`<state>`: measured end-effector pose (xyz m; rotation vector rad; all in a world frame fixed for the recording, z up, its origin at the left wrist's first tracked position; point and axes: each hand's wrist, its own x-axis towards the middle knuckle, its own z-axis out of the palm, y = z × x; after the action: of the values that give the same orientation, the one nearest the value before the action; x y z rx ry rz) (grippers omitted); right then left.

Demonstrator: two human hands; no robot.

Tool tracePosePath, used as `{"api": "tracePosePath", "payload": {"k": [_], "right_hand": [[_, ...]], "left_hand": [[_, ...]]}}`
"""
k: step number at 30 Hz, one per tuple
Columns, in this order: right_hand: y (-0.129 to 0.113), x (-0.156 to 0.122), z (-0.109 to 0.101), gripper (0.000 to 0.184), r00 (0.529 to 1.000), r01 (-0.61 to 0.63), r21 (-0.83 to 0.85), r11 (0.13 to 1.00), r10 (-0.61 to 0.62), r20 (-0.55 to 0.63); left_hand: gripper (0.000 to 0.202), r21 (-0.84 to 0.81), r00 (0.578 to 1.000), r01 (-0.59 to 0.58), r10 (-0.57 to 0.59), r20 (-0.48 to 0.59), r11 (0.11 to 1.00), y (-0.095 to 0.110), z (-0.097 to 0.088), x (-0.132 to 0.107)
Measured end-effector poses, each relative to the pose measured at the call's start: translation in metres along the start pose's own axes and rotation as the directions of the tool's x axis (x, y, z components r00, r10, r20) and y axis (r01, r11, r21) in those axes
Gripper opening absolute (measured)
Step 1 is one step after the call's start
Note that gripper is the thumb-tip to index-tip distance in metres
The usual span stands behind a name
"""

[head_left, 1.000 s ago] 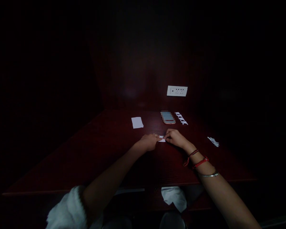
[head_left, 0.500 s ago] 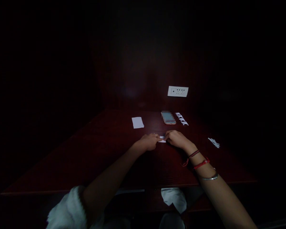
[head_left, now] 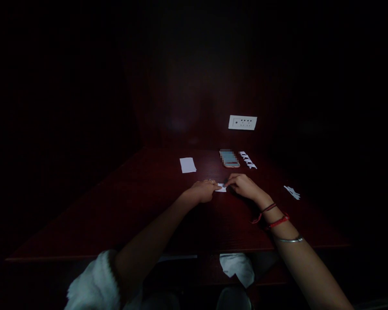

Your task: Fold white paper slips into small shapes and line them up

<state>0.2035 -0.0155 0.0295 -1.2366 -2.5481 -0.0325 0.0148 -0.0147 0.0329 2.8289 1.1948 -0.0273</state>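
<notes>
A small white piece of paper [head_left: 221, 190] lies on the dark red table in front of me. My left hand [head_left: 203, 191] is curled closed over its left end, with the thumb pressing on the paper; a ring shows on one finger. At the right end is my right hand [head_left: 244, 186], fingers bent and drawn together, with a fingertip touching the paper's edge. Its wrist wears a dark red cord, a red bracelet and a silver bangle. The undersides of both hands are hidden.
Beyond the hands lie a stack of white paper [head_left: 188, 165], a phone [head_left: 229, 158] with a blurred screen, and a row of folded white paper pieces [head_left: 248, 160]. White paper strips [head_left: 292, 192] rest at the right. A socket panel [head_left: 242, 122] sits on the back wall.
My right hand has shifted slightly right and away from me, showing more of the paper. My left hand keeps its hold. The whole view has shifted a little.
</notes>
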Motion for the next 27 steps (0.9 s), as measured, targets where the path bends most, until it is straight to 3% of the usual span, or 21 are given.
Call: {"api": "tracePosePath", "payload": {"k": [6, 27], "right_hand": [[0.0003, 0.0039, 0.0057, 0.031, 0.994, 0.082, 0.077, 0.994, -0.086, 0.060], [-0.0051, 0.0048, 0.0058, 0.024, 0.999, -0.021, -0.041, 0.999, 0.023, 0.049]], "left_hand": [[0.047, 0.021, 1.000, 0.009, -0.009, 0.008, 1.000, 0.0023, -0.0011, 0.0002], [0.045, 0.029, 0.999, -0.029, 0.030, -0.038, 0.999, -0.0018, -0.0007, -0.0013]]}}
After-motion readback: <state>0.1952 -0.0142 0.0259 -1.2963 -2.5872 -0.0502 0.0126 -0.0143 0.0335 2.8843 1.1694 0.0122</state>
